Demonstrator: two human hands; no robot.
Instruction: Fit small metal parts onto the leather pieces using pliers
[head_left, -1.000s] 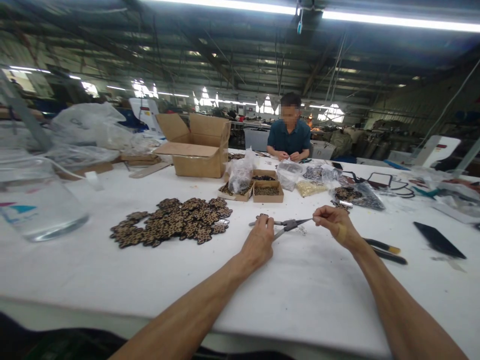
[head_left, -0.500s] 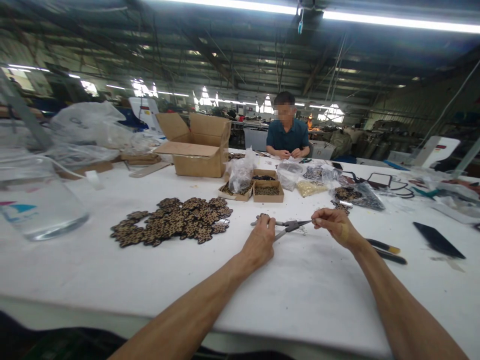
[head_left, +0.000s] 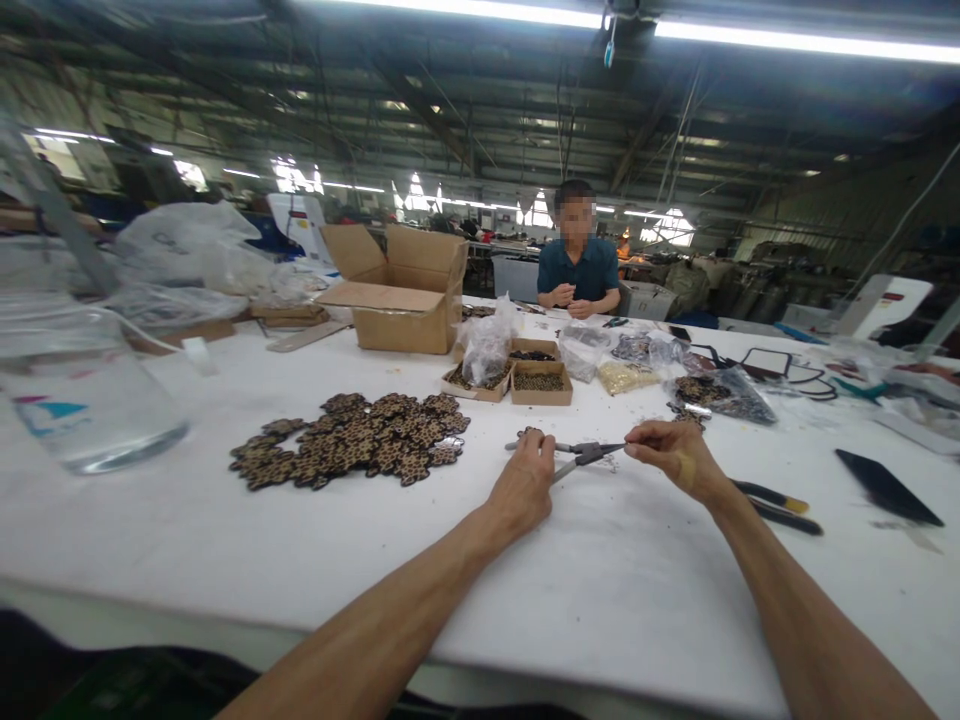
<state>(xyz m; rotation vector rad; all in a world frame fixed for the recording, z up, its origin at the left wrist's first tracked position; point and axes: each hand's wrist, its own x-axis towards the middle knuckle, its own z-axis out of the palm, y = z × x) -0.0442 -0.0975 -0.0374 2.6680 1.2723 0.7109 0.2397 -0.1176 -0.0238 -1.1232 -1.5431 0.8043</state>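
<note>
My left hand (head_left: 525,482) is closed round the handles of slim metal pliers (head_left: 581,455), whose jaws point right. My right hand (head_left: 667,455) pinches something small at the tips of those jaws; it is too small to make out. Both hands hover just above the white table (head_left: 375,560). A heap of dark, spotted flower-shaped pieces (head_left: 360,450) lies to the left of my left hand.
Second pliers with black and yellow handles (head_left: 776,505) lie right of my right wrist, a black phone (head_left: 889,487) further right. Small cardboard trays (head_left: 517,380), plastic bags (head_left: 720,392) and an open carton (head_left: 401,290) stand behind. A clear jar (head_left: 75,400) stands left. A person in a dark shirt (head_left: 577,275) sits opposite.
My hands stay almost still on the pliers; my right hand has dropped slightly. The view has shifted a little to the left. The person opposite has raised one hand.
</note>
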